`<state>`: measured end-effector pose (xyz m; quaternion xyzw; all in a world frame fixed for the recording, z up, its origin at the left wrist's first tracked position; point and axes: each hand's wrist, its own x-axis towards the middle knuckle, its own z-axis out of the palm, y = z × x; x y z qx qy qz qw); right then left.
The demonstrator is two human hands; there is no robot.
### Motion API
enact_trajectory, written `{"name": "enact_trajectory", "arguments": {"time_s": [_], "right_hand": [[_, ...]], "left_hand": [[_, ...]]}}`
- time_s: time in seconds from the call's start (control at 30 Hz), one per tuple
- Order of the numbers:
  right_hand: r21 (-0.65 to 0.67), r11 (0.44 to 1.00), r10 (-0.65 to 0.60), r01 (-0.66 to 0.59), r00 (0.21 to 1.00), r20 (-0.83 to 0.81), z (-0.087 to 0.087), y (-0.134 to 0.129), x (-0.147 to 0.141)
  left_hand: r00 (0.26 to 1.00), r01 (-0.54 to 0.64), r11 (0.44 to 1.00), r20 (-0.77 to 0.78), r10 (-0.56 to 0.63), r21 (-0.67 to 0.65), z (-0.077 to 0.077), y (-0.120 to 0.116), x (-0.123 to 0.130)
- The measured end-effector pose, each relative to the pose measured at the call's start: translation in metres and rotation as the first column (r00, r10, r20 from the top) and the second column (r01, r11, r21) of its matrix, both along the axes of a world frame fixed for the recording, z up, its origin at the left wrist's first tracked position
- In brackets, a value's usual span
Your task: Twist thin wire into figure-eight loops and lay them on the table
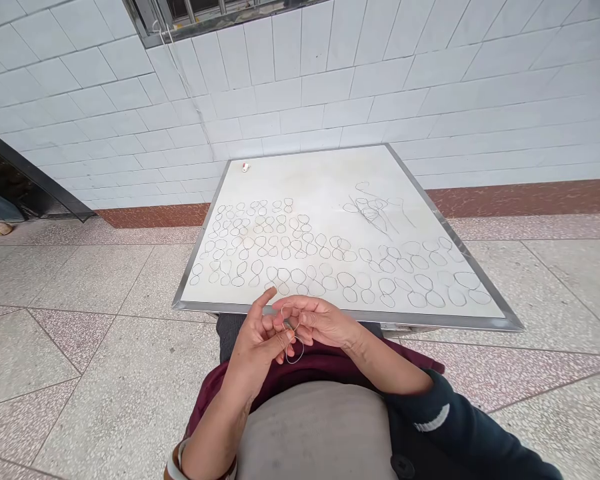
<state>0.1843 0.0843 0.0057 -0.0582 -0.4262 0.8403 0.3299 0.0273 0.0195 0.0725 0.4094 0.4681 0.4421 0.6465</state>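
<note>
Your left hand (pixel 257 343) and right hand (pixel 320 321) are together — fingers pinching a thin wire loop (pixel 303 350) over your lap — and beyond, on the steel-edged white table (pixel 347 317), lie rows of similar wire loops (pixel 280 250).

The wall (pixel 330 87) is made of white tiles, and they go up high. Along the bottom of the wall runs a band of red-brown tiles (pixel 525 199). At the top of the wall there is a window (pixel 190 15) with metal bars. A thin wire (pixel 183 70) hangs down the wall below it. On the left there is a dark doorway (pixel 10 177) with a dark frame. The floor (pixel 100 280) has big speckled tiles, some gray and some pink. A square table (pixel 200 247) with a white top and a shiny metal edge stands near the wall. The light is soft and even.
</note>
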Motion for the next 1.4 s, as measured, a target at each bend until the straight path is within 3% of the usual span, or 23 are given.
{"name": "enact_trajectory", "arguments": {"time_s": [0.23,0.73,0.9,1.0,1.07,1.17,1.23,1.3,1.4], "right_hand": [[-0.040,0.997,-0.068,0.070,0.997,0.044,-0.005,-0.003,-0.004],[0.077,0.979,-0.201,0.191,0.965,0.169,0.003,-0.010,-0.006],[0.229,0.915,-0.393,0.332,0.862,0.320,0.015,-0.012,-0.001],[0.347,0.882,-0.454,0.319,0.776,0.438,0.020,-0.018,-0.002],[0.513,0.811,-0.552,0.282,0.661,0.509,0.022,-0.025,-0.008],[0.806,0.572,-0.782,0.148,0.396,0.482,0.022,-0.037,-0.022],[0.903,0.427,-0.872,0.053,0.287,0.396,0.020,-0.042,-0.029],[0.939,0.343,-0.909,0.006,0.255,0.330,0.018,-0.044,-0.034],[0.963,0.271,-0.927,-0.007,0.269,0.263,0.014,-0.042,-0.036]], "left_hand": [[0.999,-0.023,0.999,-0.025,0.024,0.046,-0.008,-0.001,0.001],[0.996,-0.053,0.997,-0.072,0.056,0.052,-0.014,-0.005,0.000],[0.984,-0.158,0.981,-0.065,0.166,0.109,-0.012,-0.005,-0.004],[0.964,-0.251,0.959,-0.056,0.260,0.133,-0.011,-0.004,-0.007],[0.950,-0.302,0.941,-0.035,0.310,0.152,-0.012,-0.003,-0.007],[0.934,-0.354,0.921,0.014,0.357,0.161,-0.017,-0.001,-0.006],[0.925,-0.380,0.910,0.044,0.378,0.166,-0.019,0.000,-0.005],[0.917,-0.399,0.901,0.071,0.393,0.168,-0.020,0.000,-0.004],[0.916,-0.401,0.902,0.083,0.392,0.159,-0.021,0.001,-0.007]]}}
